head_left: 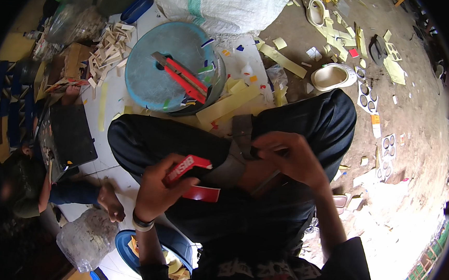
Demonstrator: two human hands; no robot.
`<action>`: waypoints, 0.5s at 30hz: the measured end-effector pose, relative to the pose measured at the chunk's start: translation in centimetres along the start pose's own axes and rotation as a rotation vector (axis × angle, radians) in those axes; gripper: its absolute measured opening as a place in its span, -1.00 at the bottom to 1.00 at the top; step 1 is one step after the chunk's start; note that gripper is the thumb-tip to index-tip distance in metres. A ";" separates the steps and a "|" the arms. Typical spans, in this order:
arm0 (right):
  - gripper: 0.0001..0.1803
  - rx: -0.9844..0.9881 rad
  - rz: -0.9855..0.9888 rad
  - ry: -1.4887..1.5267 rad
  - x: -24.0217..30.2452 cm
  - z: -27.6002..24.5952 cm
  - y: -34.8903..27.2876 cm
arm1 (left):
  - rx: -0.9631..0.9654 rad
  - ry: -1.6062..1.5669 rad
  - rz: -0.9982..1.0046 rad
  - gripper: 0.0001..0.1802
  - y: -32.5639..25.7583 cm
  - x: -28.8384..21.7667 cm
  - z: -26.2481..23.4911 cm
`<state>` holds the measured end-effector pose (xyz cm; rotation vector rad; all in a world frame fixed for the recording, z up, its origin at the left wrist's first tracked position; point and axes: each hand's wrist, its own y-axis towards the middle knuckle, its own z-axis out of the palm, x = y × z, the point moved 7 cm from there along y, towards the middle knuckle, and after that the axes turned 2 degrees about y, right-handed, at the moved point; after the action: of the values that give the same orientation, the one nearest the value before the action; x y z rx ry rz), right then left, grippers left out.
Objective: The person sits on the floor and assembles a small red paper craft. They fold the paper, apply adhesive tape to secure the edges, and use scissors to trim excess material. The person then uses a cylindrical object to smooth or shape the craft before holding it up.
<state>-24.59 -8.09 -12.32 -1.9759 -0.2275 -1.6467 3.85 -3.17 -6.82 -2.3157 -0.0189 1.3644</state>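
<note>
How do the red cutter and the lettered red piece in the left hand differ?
The cutter rests on the round blue top, while the red piece is held in the left hand. The cutter has a dark strip lengthwise; the red piece shows white lettering. Both are largely red.

A gap is left between the left hand (159,188) and the right hand (297,158).
It is narrowed by a red strip (194,163). Ahead, the way is blocked by the drum (143,74), topped by a cutter (183,78), and by the sack (239,7) behind. To the left, room is crowded by wood pieces (107,51), a black panel (71,134) and a co-worker's foot (110,202); near the left forearm (150,245), by the bin (123,243). Past the right knee (336,115), passage is offered over the floor (420,135), interrupted by a shoe (334,77).
</note>
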 end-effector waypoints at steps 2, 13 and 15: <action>-0.73 0.130 0.066 -0.339 -0.8 -1.8 -1.9 | -0.060 0.102 -0.013 -0.69 -0.8 0.4 -1.1; -0.56 0.378 -0.081 -0.675 -3.1 -2.8 -3.5 | 0.033 0.344 0.014 -0.63 -2.4 3.0 2.2; -0.57 0.444 -0.046 -0.779 -3.7 -3.0 -3.2 | 0.032 0.388 0.043 -0.64 -2.4 3.2 2.1</action>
<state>-29.50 -6.14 -14.58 -2.1445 -0.8455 -0.6781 4.25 0.48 -9.39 -2.5252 0.1723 0.9062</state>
